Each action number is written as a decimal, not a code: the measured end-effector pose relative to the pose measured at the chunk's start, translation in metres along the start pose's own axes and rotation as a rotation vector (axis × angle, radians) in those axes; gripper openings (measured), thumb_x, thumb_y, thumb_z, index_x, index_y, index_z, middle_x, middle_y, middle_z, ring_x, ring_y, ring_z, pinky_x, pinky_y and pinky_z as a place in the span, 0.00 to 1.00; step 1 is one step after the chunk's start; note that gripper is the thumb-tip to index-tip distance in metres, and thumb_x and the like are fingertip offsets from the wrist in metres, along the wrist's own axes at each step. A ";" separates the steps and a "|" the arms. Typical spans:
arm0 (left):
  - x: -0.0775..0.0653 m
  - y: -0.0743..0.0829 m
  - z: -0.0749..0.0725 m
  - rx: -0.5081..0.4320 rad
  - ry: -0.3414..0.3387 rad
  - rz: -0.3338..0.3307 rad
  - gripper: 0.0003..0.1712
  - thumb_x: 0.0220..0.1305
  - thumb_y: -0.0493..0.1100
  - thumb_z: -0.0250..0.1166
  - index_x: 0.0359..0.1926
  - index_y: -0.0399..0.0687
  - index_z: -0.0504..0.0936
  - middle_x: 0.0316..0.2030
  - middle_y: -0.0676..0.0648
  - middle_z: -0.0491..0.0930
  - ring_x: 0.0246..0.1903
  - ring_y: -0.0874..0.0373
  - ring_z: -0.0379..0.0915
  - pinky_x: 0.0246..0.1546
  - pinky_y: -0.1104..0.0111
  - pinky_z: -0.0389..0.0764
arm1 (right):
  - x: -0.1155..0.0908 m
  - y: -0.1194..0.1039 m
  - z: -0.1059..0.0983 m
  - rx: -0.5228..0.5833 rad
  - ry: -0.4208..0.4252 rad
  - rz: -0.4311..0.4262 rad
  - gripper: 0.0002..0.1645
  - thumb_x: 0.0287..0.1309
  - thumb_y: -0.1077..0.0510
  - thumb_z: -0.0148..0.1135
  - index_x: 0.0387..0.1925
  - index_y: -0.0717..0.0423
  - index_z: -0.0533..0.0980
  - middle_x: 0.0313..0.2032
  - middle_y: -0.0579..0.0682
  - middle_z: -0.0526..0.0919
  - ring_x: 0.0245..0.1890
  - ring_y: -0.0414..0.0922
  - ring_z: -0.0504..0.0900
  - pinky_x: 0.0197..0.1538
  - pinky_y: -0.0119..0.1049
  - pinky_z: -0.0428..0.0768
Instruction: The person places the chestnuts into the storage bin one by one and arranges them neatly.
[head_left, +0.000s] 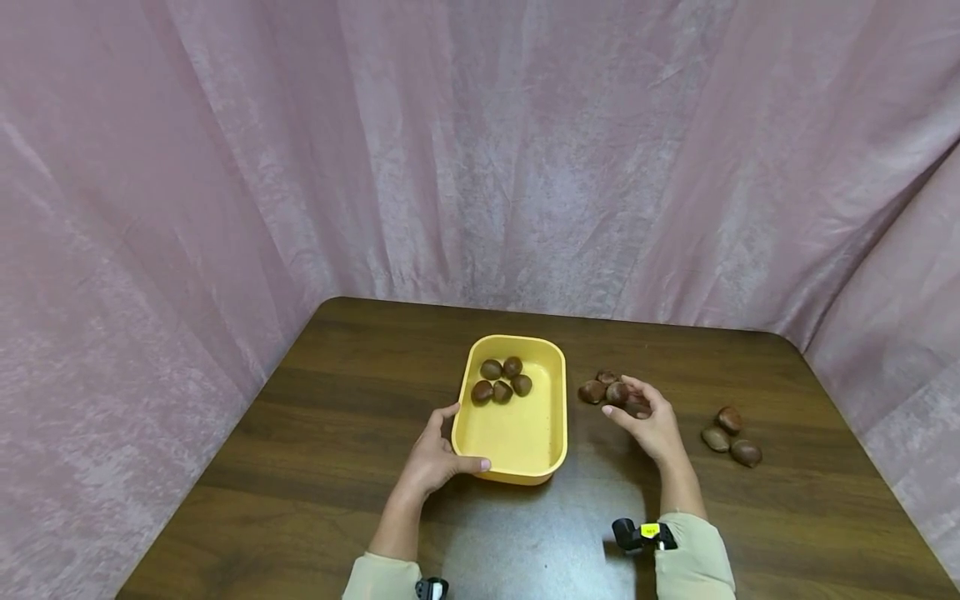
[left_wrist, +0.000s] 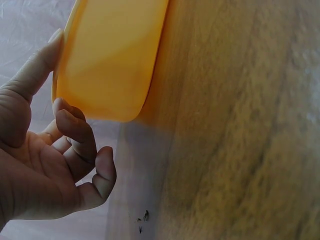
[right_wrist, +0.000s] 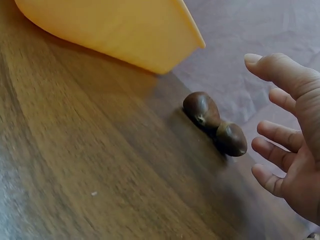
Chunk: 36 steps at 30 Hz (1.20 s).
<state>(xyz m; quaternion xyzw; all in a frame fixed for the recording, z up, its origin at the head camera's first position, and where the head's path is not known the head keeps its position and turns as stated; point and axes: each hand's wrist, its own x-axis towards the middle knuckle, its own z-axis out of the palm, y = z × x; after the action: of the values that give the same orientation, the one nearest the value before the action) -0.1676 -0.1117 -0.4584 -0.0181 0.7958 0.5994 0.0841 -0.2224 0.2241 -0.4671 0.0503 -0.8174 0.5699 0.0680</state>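
Evidently the right hand [head_left: 647,421] is spread wide, thumb apart from curved fingers, with nothing visibly in its hold; a cluster of chestnuts [head_left: 592,392] lies just ahead of its fingertips and to their left. To its right sits another group of chestnuts [head_left: 746,453]. The left hand [head_left: 434,459] holds the near-left corner of a yellow container [head_left: 517,437], thumb and forefinger round it; five chestnuts [head_left: 502,392] lie inside, ahead of that hand. Smooth, rounded shells could roll away along the surface [head_left: 360,375] if the right fingers close unevenly; a hard leftward knock might jolt the container.
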 end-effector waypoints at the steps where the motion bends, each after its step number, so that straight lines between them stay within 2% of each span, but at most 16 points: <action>1: 0.000 0.000 0.000 -0.003 0.000 0.001 0.60 0.36 0.39 0.80 0.69 0.48 0.54 0.22 0.43 0.78 0.20 0.55 0.72 0.22 0.65 0.66 | 0.001 0.001 0.000 -0.006 0.000 0.007 0.38 0.52 0.60 0.68 0.61 0.68 0.64 0.58 0.69 0.65 0.56 0.64 0.63 0.54 0.59 0.61; 6: 0.000 0.001 0.000 -0.021 -0.004 0.003 0.60 0.36 0.38 0.80 0.69 0.47 0.54 0.22 0.42 0.78 0.21 0.55 0.74 0.23 0.65 0.68 | 0.010 0.027 -0.001 -0.027 0.011 0.025 0.43 0.50 0.54 0.70 0.64 0.62 0.62 0.60 0.64 0.63 0.56 0.61 0.64 0.54 0.56 0.63; 16: -0.001 0.002 -0.001 -0.021 -0.002 0.006 0.60 0.36 0.38 0.80 0.69 0.48 0.53 0.22 0.41 0.78 0.20 0.56 0.72 0.22 0.65 0.67 | 0.018 0.036 0.000 -0.042 0.011 0.101 0.50 0.50 0.55 0.71 0.68 0.61 0.54 0.59 0.67 0.63 0.57 0.61 0.65 0.54 0.53 0.64; 21: 0.001 0.000 0.000 -0.015 -0.001 -0.004 0.60 0.35 0.39 0.80 0.68 0.48 0.55 0.23 0.42 0.78 0.20 0.56 0.73 0.22 0.66 0.67 | 0.021 0.039 0.003 -0.068 0.029 0.131 0.48 0.51 0.58 0.69 0.68 0.64 0.54 0.59 0.67 0.64 0.56 0.60 0.65 0.53 0.51 0.65; 28: 0.001 0.000 -0.001 0.002 0.006 -0.008 0.60 0.35 0.39 0.80 0.69 0.49 0.55 0.23 0.42 0.78 0.21 0.56 0.73 0.23 0.65 0.67 | 0.028 0.043 0.007 -0.126 0.079 0.148 0.44 0.51 0.60 0.68 0.66 0.64 0.58 0.56 0.67 0.68 0.53 0.59 0.68 0.51 0.50 0.67; 36: 0.000 0.001 -0.001 -0.009 -0.004 -0.010 0.61 0.36 0.37 0.80 0.69 0.48 0.53 0.24 0.42 0.78 0.22 0.56 0.74 0.25 0.65 0.68 | 0.033 0.047 0.011 -0.225 0.135 0.112 0.35 0.49 0.62 0.69 0.58 0.68 0.67 0.49 0.67 0.73 0.48 0.59 0.72 0.50 0.49 0.67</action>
<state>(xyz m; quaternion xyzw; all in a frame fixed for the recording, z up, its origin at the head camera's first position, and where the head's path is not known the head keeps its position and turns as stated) -0.1681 -0.1121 -0.4569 -0.0212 0.7928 0.6026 0.0884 -0.2630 0.2299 -0.5091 -0.0419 -0.8711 0.4798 0.0959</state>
